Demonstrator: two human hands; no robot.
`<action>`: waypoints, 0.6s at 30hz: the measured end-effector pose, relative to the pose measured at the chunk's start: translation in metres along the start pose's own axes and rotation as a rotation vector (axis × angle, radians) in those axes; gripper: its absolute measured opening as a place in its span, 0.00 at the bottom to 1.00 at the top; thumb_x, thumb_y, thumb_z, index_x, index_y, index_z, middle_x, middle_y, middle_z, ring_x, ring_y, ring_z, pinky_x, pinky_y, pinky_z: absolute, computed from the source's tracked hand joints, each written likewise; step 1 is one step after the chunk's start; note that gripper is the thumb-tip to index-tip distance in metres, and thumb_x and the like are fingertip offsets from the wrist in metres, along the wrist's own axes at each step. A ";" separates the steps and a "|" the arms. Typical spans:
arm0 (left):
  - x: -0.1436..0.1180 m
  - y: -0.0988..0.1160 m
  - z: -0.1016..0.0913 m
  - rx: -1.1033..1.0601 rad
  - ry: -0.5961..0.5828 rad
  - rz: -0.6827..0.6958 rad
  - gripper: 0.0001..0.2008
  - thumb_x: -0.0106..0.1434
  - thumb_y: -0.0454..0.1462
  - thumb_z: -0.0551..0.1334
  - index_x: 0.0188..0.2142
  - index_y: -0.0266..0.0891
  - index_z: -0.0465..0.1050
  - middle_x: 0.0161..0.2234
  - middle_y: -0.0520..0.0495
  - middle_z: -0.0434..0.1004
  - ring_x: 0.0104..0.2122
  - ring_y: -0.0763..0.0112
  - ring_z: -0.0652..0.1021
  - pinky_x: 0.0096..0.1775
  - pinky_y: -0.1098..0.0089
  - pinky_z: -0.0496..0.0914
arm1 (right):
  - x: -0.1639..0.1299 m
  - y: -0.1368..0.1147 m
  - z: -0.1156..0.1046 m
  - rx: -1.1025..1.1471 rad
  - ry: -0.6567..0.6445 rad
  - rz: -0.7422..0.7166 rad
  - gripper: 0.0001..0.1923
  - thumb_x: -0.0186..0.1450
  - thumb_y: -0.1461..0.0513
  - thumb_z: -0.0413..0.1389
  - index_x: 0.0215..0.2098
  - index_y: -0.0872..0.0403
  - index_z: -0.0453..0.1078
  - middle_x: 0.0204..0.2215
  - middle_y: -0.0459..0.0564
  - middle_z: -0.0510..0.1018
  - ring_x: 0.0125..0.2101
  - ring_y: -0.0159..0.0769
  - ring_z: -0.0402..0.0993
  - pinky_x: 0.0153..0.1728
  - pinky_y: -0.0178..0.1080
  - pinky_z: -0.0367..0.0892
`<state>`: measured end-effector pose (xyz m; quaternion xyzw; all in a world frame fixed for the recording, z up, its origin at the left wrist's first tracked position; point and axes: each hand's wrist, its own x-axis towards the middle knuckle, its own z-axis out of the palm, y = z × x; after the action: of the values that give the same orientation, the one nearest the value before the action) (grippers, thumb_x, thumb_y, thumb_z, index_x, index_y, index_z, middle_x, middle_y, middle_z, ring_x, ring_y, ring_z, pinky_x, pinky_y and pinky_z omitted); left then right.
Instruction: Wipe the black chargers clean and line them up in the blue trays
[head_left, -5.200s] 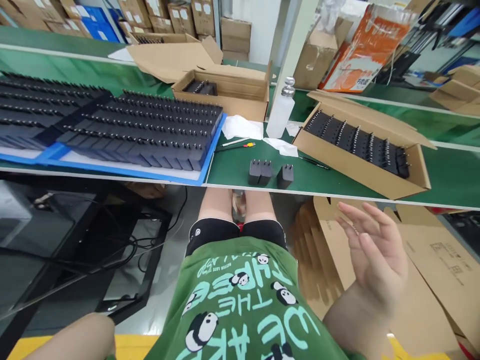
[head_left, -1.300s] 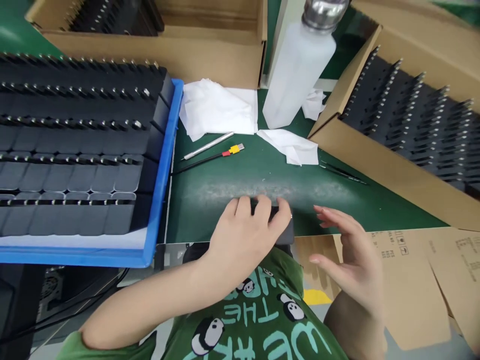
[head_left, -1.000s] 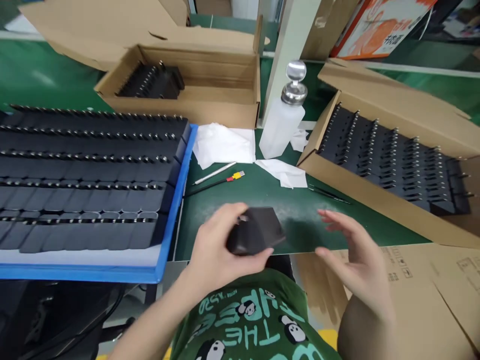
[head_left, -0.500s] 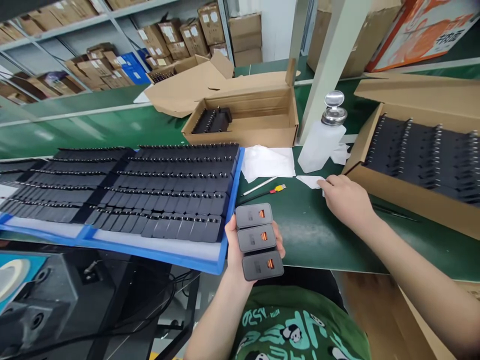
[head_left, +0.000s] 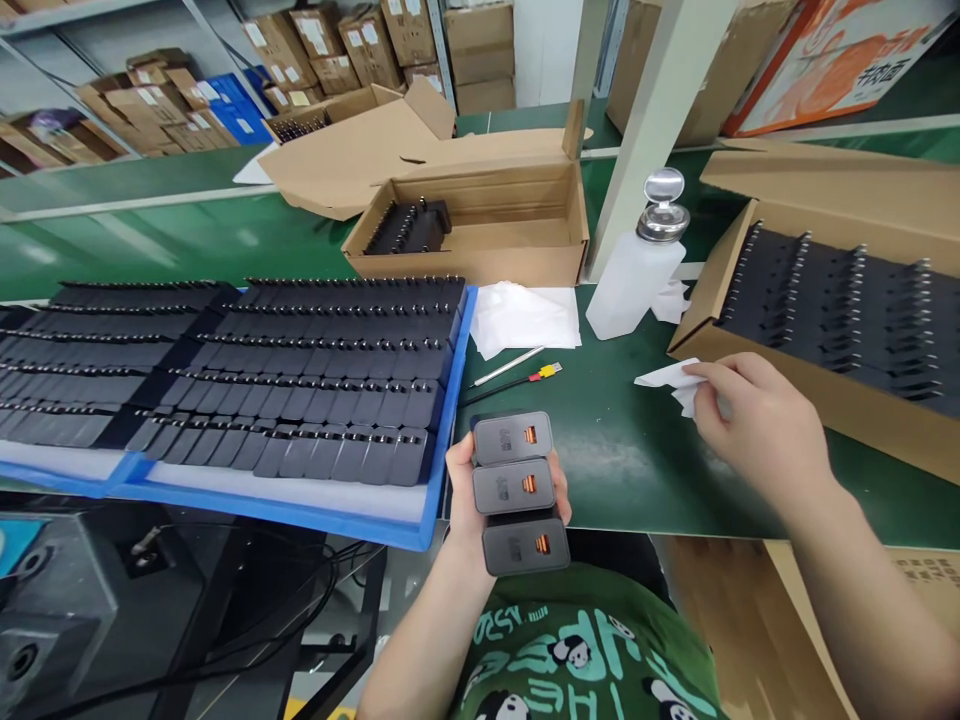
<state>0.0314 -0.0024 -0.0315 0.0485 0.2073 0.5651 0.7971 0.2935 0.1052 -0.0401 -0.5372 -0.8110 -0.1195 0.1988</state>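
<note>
Three dark grey chargers (head_left: pixel 511 491), each with an orange USB port facing up, sit in a row in my left hand (head_left: pixel 466 500), whose fingers wrap round their sides. My right hand (head_left: pixel 761 430) pinches a small white wipe (head_left: pixel 673 376) between thumb and fingers, just above the green table (head_left: pixel 600 450). Beyond my left hand lie a short black cable (head_left: pixel 517 384) with a yellow and red USB plug and a thin white stick (head_left: pixel 507 368). A stack of white wipes (head_left: pixel 525 318) rests behind them.
To the left, a blue-edged tray (head_left: pixel 247 508) holds rows of black chargers. An open carton (head_left: pixel 469 265) with several black pieces stands at the back. A white pump bottle (head_left: pixel 636 270) is beside a post (head_left: pixel 667 90). Another carton (head_left: pixel 795 385) full of chargers sits right.
My right hand has lifted the small wipe off the table and moved right and slightly towards me. My left hand still holds the three chargers, nearly in place. The view has shifted a little.
</note>
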 end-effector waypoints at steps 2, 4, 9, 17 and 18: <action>0.000 -0.001 0.000 -0.014 -0.027 -0.009 0.25 0.52 0.54 0.66 0.40 0.35 0.75 0.28 0.46 0.75 0.25 0.65 0.76 0.26 0.69 0.70 | -0.003 0.004 -0.002 0.033 -0.045 -0.023 0.15 0.69 0.64 0.48 0.44 0.58 0.77 0.38 0.54 0.76 0.37 0.44 0.74 0.28 0.41 0.67; 0.001 -0.002 0.000 -0.014 -0.053 -0.016 0.26 0.52 0.55 0.67 0.40 0.35 0.75 0.28 0.46 0.75 0.25 0.65 0.76 0.26 0.69 0.70 | -0.007 0.002 -0.007 0.114 -0.094 -0.057 0.18 0.71 0.63 0.46 0.52 0.59 0.74 0.44 0.58 0.76 0.44 0.48 0.74 0.40 0.45 0.72; 0.003 -0.004 0.006 -0.024 -0.061 -0.032 0.25 0.53 0.53 0.67 0.39 0.35 0.75 0.29 0.45 0.75 0.26 0.65 0.76 0.28 0.68 0.72 | -0.027 -0.037 -0.031 0.806 -0.259 -0.088 0.39 0.70 0.50 0.58 0.73 0.45 0.46 0.69 0.55 0.58 0.67 0.49 0.57 0.66 0.53 0.60; 0.008 -0.016 0.019 -0.007 0.033 -0.050 0.25 0.57 0.55 0.63 0.39 0.34 0.77 0.27 0.46 0.75 0.25 0.65 0.76 0.26 0.69 0.71 | -0.032 -0.097 -0.016 1.245 -0.452 -0.152 0.63 0.58 0.58 0.70 0.74 0.37 0.29 0.74 0.52 0.44 0.73 0.53 0.40 0.68 0.58 0.53; 0.008 -0.018 0.017 0.001 0.032 -0.047 0.26 0.57 0.56 0.63 0.39 0.34 0.77 0.27 0.45 0.75 0.25 0.65 0.75 0.26 0.69 0.71 | -0.029 -0.099 -0.013 1.277 -0.453 -0.161 0.62 0.58 0.61 0.69 0.74 0.37 0.30 0.74 0.52 0.44 0.73 0.53 0.39 0.68 0.58 0.54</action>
<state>0.0563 0.0014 -0.0238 0.0349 0.2215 0.5470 0.8065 0.2151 0.0370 -0.0395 -0.2645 -0.7815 0.4834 0.2927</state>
